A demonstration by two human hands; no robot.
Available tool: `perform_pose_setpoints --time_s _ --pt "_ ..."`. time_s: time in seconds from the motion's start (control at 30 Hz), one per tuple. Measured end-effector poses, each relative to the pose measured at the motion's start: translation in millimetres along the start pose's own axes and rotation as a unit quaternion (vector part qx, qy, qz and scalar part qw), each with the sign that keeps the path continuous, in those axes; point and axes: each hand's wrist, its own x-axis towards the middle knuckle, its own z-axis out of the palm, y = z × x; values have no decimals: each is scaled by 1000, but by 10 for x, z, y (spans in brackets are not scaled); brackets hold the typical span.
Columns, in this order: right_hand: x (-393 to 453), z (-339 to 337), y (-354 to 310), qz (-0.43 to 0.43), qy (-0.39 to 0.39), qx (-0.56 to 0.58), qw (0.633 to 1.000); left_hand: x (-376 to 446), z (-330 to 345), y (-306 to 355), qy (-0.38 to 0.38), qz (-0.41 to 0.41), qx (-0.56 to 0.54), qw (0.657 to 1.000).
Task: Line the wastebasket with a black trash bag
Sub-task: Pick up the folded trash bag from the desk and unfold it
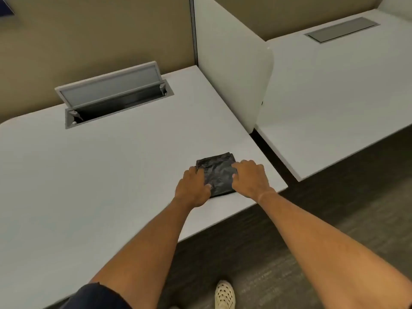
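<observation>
A folded black trash bag [217, 172] lies flat on the white desk [111, 175], close to its front right corner. My left hand [192, 187] rests on the bag's left edge, fingers curled onto the plastic. My right hand [249, 177] presses on the bag's right edge, thumb on top of it. Both hands touch the bag while it still lies on the desk. No wastebasket is in view.
An open grey cable hatch [111, 94] is set in the desk's back. A white divider panel [234, 70] separates this desk from a second white desk [334, 97] at right. Dark carpet [334, 208] and my shoe [224, 294] lie below.
</observation>
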Motion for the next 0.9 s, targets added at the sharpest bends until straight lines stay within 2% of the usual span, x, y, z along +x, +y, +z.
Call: perform_pose_setpoints --time_s 0.13,0.23,0.37,0.57,0.7,0.8,0.9 --pt "136 239 96 53 -59 102 992 197 206 -51 -5 -82 -125 989" --pt "261 376 103 86 -63 129 986 378 287 -70 13 -158 -225 962" --pt "360 509 104 114 -63 151 980 504 355 -77 17 -222 -288 932" --pt "447 608 175 173 -54 237 955 541 391 -118 38 -268 -356 894" --pt "450 531 152 178 -23 302 936 528 251 -87 55 -256 -410 873" --pt "466 338 -11 172 -1 372 912 495 -80 -52 79 -276 -487 825" --pt "518 64 -270 164 -25 437 884 366 -560 -71 112 -293 -583 750"
